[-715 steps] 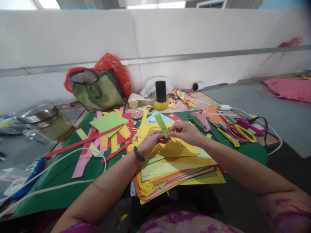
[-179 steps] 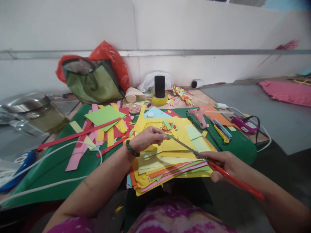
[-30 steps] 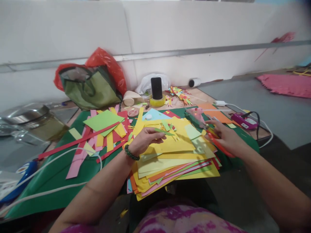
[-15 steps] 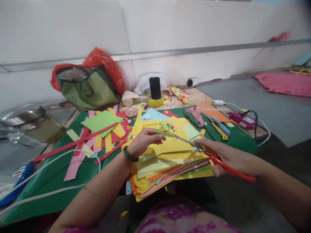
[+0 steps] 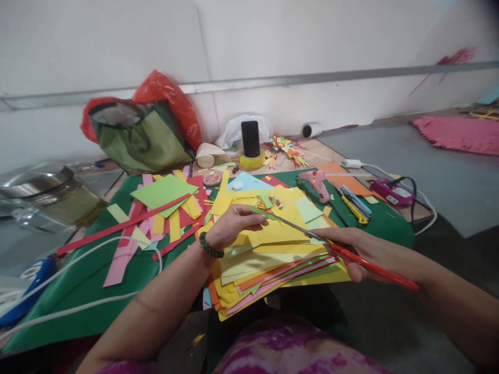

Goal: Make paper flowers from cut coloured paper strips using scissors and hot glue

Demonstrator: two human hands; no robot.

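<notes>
My left hand, with a dark green bead bracelet above it, pinches a small green paper piece between thumb and fingers. My right hand is wrapped round the red handles of a pair of scissors. Their long blades point left, and the tips reach the green paper by my left fingers. The blades look nearly closed. Below both hands lies a stack of coloured paper, mostly yellow on top. Small cut pieces sit on it just beyond the blades.
Left of the stack are paper strips and a white cable. A pink glue gun, cutter knives and a purple power socket lie right. Behind stand a phone on a tape roll and a green bag.
The scissor blades have come closer together, and the red handles now lie almost in one line. My left hand stays nearly in place with the green paper.
</notes>
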